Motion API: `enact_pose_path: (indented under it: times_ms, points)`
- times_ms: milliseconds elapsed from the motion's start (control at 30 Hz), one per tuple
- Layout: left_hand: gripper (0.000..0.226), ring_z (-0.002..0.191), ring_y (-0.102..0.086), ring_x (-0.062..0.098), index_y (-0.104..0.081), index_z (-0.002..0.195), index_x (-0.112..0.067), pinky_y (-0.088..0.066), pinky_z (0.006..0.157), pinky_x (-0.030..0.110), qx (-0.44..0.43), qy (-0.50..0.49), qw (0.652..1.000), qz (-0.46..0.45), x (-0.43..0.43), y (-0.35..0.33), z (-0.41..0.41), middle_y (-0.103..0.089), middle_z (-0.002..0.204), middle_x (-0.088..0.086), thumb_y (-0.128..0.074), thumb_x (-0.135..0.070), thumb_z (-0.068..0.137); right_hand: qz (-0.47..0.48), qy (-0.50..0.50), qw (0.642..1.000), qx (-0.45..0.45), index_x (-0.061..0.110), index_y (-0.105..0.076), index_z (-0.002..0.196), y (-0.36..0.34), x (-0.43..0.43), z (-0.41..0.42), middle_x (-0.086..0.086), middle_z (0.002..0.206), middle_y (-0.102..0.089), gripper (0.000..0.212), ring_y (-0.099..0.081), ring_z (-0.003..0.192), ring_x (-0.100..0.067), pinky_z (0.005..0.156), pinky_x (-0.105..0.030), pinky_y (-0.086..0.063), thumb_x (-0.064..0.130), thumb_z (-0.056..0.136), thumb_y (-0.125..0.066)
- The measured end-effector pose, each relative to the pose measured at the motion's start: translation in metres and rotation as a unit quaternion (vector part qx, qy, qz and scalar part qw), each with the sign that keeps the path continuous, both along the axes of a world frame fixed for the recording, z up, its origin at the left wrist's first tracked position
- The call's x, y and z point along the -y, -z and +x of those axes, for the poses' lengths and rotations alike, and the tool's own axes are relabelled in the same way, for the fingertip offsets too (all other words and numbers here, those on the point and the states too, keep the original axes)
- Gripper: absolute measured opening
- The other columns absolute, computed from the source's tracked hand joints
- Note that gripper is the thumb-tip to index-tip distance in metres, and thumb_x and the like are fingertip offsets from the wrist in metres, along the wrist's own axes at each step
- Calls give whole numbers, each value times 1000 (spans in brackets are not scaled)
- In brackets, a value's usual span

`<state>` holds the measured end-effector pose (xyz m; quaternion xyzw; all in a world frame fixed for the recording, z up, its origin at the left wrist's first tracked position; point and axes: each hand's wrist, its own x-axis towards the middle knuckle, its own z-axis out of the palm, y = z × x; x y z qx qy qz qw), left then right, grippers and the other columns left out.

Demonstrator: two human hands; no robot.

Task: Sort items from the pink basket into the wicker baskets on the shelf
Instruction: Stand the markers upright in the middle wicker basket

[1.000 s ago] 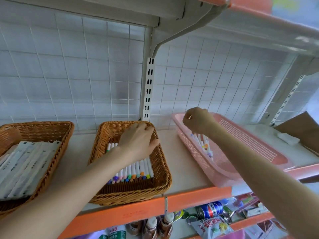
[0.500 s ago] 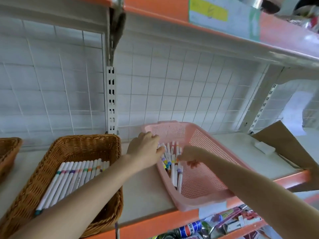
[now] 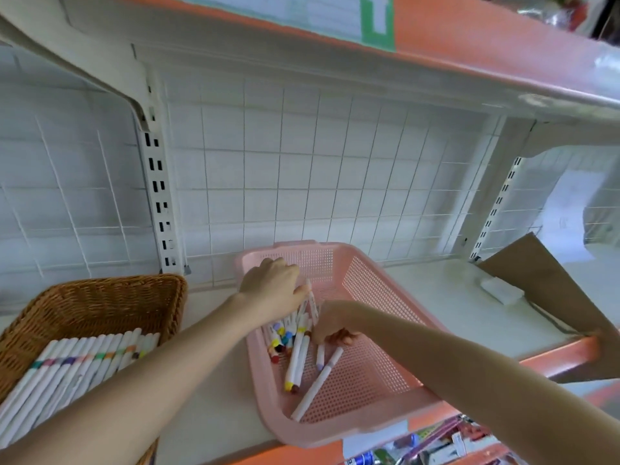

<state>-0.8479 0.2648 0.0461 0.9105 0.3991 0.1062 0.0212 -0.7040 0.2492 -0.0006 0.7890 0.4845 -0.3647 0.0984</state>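
While two bare arms stretch in from the lower edge, a white shelf (image 3: 469, 317) with an orange front edge fills the view, backed by a white wire grid (image 3: 318, 182). At the shelf's left end sits a brown wicker basket (image 3: 100, 300), partly cut off by the frame. It holds a neat row of markers (image 3: 77, 370), white with coloured bands, lying side by side.

Near the middle stands a pink basket (image 3: 369, 286) of perforated plastic, its near rim at the shelf's front edge. A sheet of brown cardboard (image 3: 543, 283) lies over the front right corner.

Inside the pink basket, the left hand (image 3: 271, 290) is near the back left corner, its fingers (image 3: 298, 292) curled round the upper ends of a bunch of loose markers (image 3: 297, 357) heaped along the left wall. The right hand (image 3: 335, 325) is just beside it, fingers bent down with their tips against the same heap; whether they grip a marker cannot be told. A few markers lie apart on the basket floor. A small white block (image 3: 501, 290) rests on the shelf beside the cardboard.
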Motion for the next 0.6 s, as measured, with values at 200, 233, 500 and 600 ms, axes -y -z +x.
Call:
enact_pose_path:
  times_ms: [200, 233, 500, 600]
  points:
    - [33, 77, -51, 15, -39, 67, -19, -41, 64, 25, -5, 4, 999, -40, -8, 9, 33, -48, 80, -2, -42, -32, 97, 12, -22, 1000, -13, 0, -44, 79, -27, 21, 20, -8, 58, -45, 6, -38, 34, -10, 34, -17, -30, -3, 84, -43]
    - [33, 73, -50, 14, -40, 66, -19, -41, 61, 25, -12, 3, 999, -52, -10, 11, 38, -48, 78, -3, -43, -33, 96, 39, -2, 999, -28, 0, -44, 78, -30, 26, 26, -8, 57, -45, 5, -40, 39, -12, 37, -18, -30, -3, 82, -44]
    - [20, 59, -48, 11, -57, 79, -14, -34, 48, 24, -109, -73, 982, -137, -27, 24, 83, -52, 73, -3, -46, -26, 91, 235, 78, 965, -81, -1, -56, 70, -53, 74, 58, -8, 53, -55, 15, -45, 39, -12, 37, -18, -35, 4, 83, -51]
    - [11, 65, -54, 13, -59, 90, -13, -42, 54, 24, -138, -82, 975, -156, -29, 32, 94, -54, 74, -3, -51, -21, 88, 291, 104, 945, -107, 3, -58, 71, -56, 89, 59, -8, 55, -59, 15, -51, 43, -13, 41, -18, -42, 6, 83, -50]
